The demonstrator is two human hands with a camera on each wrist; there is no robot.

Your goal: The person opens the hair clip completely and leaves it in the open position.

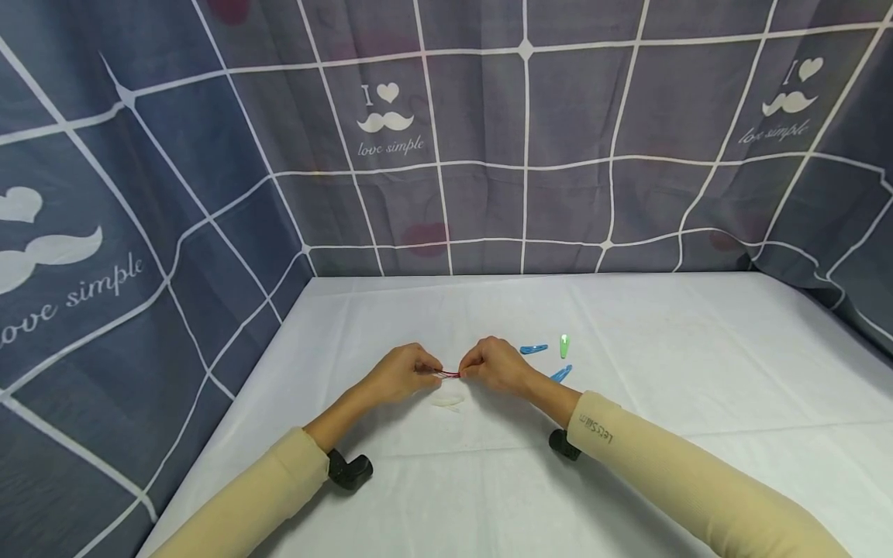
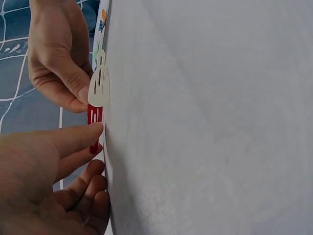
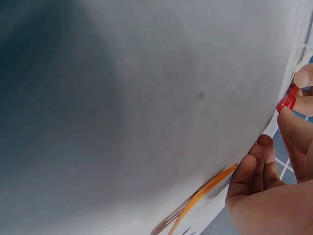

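Note:
A red snap hair clip (image 1: 449, 374) is stretched between both hands above the white tabletop. My left hand (image 1: 401, 373) pinches one end between thumb and finger. At the clip's other end, my right hand (image 1: 498, 364) pinches it with its fingertips. The red clip (image 2: 95, 115) shows slots along its body in the left wrist view. Just in front of the hands, a cream hair clip (image 1: 447, 401) lies on the table; in the left wrist view this cream clip (image 2: 99, 88) overlaps the red one.
Right of the right hand lie two blue hair clips (image 1: 533, 349) and a green hair clip (image 1: 564, 346). An orange hair clip (image 3: 205, 188) shows close to the right hand in the right wrist view. A grey checked curtain (image 1: 481, 201) hangs behind the white table (image 1: 670, 341).

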